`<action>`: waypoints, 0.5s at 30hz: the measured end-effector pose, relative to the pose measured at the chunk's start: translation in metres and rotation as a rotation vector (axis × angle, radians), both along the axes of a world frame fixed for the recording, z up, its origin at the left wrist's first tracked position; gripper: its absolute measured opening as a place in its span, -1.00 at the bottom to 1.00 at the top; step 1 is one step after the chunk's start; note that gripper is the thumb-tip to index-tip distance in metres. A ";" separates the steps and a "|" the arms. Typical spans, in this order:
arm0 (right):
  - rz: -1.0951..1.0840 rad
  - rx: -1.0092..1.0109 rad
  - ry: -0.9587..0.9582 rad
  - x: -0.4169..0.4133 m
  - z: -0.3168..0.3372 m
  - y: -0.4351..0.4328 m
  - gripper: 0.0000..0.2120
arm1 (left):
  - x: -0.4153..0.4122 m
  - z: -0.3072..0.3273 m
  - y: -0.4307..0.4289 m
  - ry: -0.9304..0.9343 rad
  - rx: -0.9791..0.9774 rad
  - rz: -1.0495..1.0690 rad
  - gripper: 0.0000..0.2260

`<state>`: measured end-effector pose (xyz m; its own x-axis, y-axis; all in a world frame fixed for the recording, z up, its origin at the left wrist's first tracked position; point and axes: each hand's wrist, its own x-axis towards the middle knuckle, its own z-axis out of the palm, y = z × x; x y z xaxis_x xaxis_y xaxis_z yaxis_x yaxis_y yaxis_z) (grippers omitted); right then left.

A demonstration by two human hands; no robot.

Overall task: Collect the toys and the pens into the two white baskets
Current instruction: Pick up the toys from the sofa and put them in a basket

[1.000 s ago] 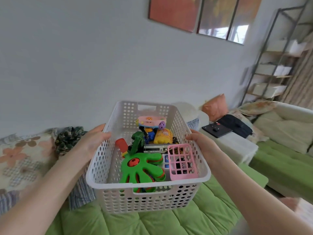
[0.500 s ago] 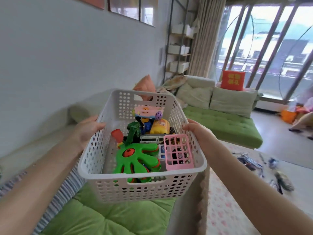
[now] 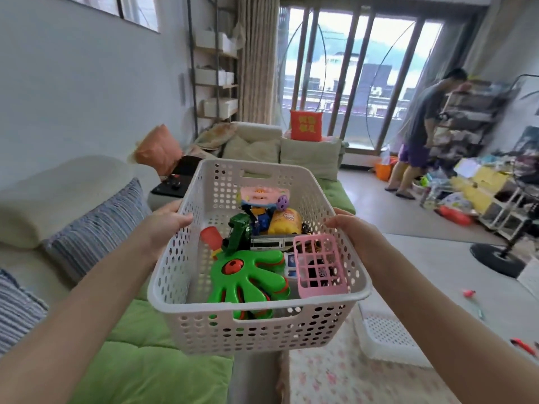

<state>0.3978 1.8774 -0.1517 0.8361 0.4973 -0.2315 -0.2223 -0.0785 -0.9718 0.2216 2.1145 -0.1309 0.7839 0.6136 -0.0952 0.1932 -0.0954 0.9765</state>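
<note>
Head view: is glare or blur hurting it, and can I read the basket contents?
Head view: the window is blown out; the person at far right looks soft with blur; the wide angle bows the frame edges; the white basket and green hand toy are sharp, evenly lit.

Sofa: the green sofa seat lies near me on the left.
Pillows: a blue striped pillow leans at my left, with an orange cushion farther back and a red cushion on the far sofa back.
Shelf: a tall metal shelf holding white boxes stands far left, beside a beige curtain.
Person: another person stands far right, bent towards a cluttered rack.
Floor: a floral rug lies near right, and a round black stand base sits farther right.
</note>
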 end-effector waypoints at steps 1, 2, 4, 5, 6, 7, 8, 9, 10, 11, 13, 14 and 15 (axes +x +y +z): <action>-0.013 -0.007 -0.010 0.005 0.001 -0.015 -0.60 | 0.011 0.001 -0.013 0.002 0.009 -0.021 -0.73; -0.024 -0.019 -0.022 0.011 0.002 -0.028 -0.61 | 0.021 0.000 -0.023 0.005 0.017 -0.036 -0.74; -0.041 -0.050 -0.043 0.023 0.002 -0.053 -0.61 | 0.037 0.002 -0.044 -0.004 -0.009 -0.060 -0.75; -0.053 -0.066 -0.050 0.030 0.002 -0.067 -0.58 | 0.046 0.002 -0.056 -0.005 -0.039 -0.077 -0.75; -0.069 -0.072 -0.049 0.037 0.002 -0.081 -0.55 | 0.056 0.000 -0.065 -0.003 -0.065 -0.094 -0.74; -0.090 -0.076 -0.045 0.044 0.002 -0.096 -0.53 | 0.066 -0.001 -0.078 -0.005 -0.089 -0.112 -0.73; -0.105 -0.080 -0.044 0.050 0.001 -0.108 -0.53 | 0.074 -0.002 -0.087 -0.011 -0.102 -0.122 -0.72; -0.116 -0.089 -0.049 0.055 0.001 -0.121 -0.53 | 0.083 -0.004 -0.098 -0.015 -0.114 -0.136 -0.70; -0.132 -0.099 -0.052 0.058 0.001 -0.133 -0.54 | 0.092 -0.007 -0.107 -0.016 -0.125 -0.153 -0.69; -0.148 -0.100 -0.047 0.062 0.000 -0.145 -0.54 | 0.100 -0.008 -0.117 -0.013 -0.136 -0.172 -0.68; -0.188 -0.100 -0.027 0.066 -0.002 -0.166 -0.53 | 0.112 -0.009 -0.135 -0.001 -0.157 -0.210 -0.66; -0.211 -0.100 -0.017 0.068 -0.003 -0.176 -0.53 | 0.118 -0.010 -0.143 0.009 -0.162 -0.226 -0.66; -0.236 -0.093 -0.007 0.069 -0.005 -0.187 -0.53 | 0.124 -0.010 -0.151 0.021 -0.160 -0.244 -0.65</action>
<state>0.4671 1.6905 -0.1562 0.9282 0.2652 -0.2611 -0.2386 -0.1143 -0.9644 0.3458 1.9632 -0.1413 0.9034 0.3827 -0.1936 0.2041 0.0133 0.9788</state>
